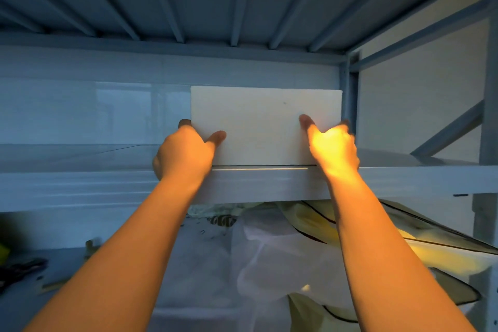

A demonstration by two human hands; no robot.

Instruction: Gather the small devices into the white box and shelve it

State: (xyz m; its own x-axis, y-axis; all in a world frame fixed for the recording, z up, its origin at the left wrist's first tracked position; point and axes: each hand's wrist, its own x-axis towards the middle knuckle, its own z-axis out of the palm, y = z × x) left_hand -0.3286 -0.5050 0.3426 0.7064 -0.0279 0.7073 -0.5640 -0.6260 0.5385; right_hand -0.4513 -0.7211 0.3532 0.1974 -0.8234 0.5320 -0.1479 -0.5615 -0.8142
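Metal shelving fills the frame, slatted underside of a higher tier across the top. Left hand [186,151] at centre-left grips the left edge of the white box [265,127], thumb on its front face, fingers curled round the side. Box stands upright at frame centre on the shelf [80,183], at its front edge. Right hand [332,147] clasps the box's right edge likewise. Crumpled bags [310,245] lie lower right.
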